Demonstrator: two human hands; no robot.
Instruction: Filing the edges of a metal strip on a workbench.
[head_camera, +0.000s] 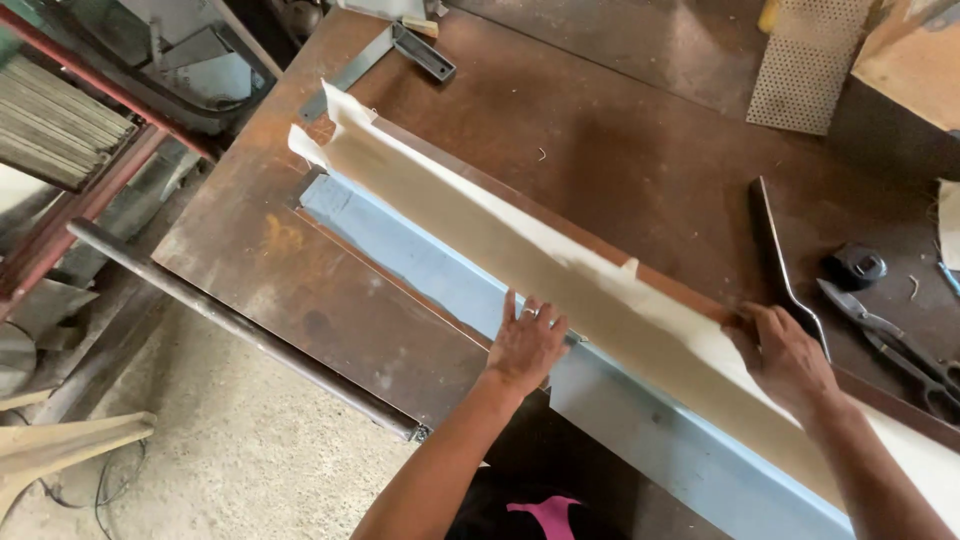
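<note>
A: Status on the long piece?

B: Long cream-coated sheet-metal strip (560, 270) lies diagonally on the rusty brown bench (620, 140), running from upper left of the frame to lower right. It looks already folded lengthwise: one face stands up at an angle, and a pale blue face (450, 275) lies flat beneath it, toward the near side. A small flap at the far upper-left end is bent out. My read: the main bend is in, and what's left is checking or adjusting along the length. I can't tell how true the fold is.

A: Hands?

B: Left hand (527, 345) is at centre frame with fingers spread, palm pressing flat on the lower edge of the cream face where it meets the blue. It isn't wrapped round anything. Right hand (785, 355) is at right of centre, curled over the upper edge of the strip. It looks like a pinch on that edge, but the fingertips are hidden behind the sheet.

A: So the strip relative to the grip?

B: It passes under both hands. The left touches the low edge, the right touches the high edge, and most of the length extends away to the upper left.

A: Anything else on the bench?

B: Tin snips (890, 340) and a small black tape measure (856, 266) at right. A dark curved bar (780, 255) just beyond the right hand. Perforated sheet (805, 60) upper right. A steel square (385, 60) top centre-left. A dark pipe (230, 320) runs along the bench's near-left edge.
</note>
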